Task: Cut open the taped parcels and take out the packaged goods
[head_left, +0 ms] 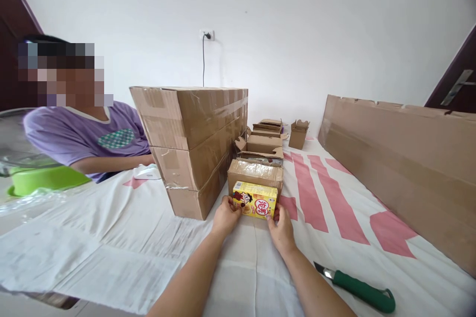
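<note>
A small yellow box (255, 200) is in front, pinched between two hands. The left hand (226, 215) grips one end and the right hand (281, 225) grips the other. I can't tell if it also rests on the cloth. It looks closed. Right behind it is a brown box (256, 172) with shiny tape on top, and it looks shut. The next brown box (265, 147) has its flaps up, so that one is not shut yet. More boxes (267, 128) sit farther back in the row.

On the left is a big stack of boxes (186, 163), three high. On the right lie a green knife (360, 288) with its blade out and a long cardboard piece (401, 158). The cloth (130, 257) is white and wrinkly, with pink patches. A person in a purple shirt (122, 121) is past the stack, near a green tub (48, 182). The wall (290, 20) is white, with a plug (208, 36) and a black cord.
</note>
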Demonstrator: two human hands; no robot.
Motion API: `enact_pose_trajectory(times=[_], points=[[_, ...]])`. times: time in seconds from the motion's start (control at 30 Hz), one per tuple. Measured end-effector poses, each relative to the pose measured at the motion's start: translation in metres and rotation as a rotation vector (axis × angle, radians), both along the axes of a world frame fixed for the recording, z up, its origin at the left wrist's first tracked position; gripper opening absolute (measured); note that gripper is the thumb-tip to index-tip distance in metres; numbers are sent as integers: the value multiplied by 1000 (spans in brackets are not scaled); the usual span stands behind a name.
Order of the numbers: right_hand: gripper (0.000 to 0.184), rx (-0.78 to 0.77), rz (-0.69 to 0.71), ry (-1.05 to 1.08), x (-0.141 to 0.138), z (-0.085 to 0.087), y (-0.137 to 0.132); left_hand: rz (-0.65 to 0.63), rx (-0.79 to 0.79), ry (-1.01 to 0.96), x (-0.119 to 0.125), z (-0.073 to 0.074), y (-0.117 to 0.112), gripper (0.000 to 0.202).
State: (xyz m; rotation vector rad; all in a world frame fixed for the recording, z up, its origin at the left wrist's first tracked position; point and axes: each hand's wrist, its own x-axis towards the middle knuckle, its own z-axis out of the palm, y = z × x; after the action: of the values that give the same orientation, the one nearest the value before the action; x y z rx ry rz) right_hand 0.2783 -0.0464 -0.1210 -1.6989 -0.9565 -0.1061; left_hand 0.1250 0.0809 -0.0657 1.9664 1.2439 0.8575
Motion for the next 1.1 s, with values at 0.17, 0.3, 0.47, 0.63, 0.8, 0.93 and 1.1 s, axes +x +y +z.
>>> enact_pose_trajectory(times=[0.17, 0.3, 0.47, 0.63, 0.8, 0.93, 1.1], points=[[39, 9, 1, 15, -1, 1, -1, -15, -6, -24, 0, -5, 3, 30], [38, 16, 6, 33, -1, 2, -1, -22, -9, -50, 1, -7, 4, 29], [33, 23, 19, 43, -1, 5, -3, -15, -14, -79, 0, -3, 3, 26], [32, 41, 31, 53, -3, 7, -4, -8, -13, -110, 1, -5, 3, 25], [32, 45, 32, 59, -3, 7, -4, -8, -6, -128, 5, -8, 3, 29], [32, 45, 37, 60, -3, 9, -4, -4, -3, -113, 5, -9, 2, 28], [34, 47, 17, 68, -4, 10, -4, -12, 12, -82, 4, -9, 0, 27]])
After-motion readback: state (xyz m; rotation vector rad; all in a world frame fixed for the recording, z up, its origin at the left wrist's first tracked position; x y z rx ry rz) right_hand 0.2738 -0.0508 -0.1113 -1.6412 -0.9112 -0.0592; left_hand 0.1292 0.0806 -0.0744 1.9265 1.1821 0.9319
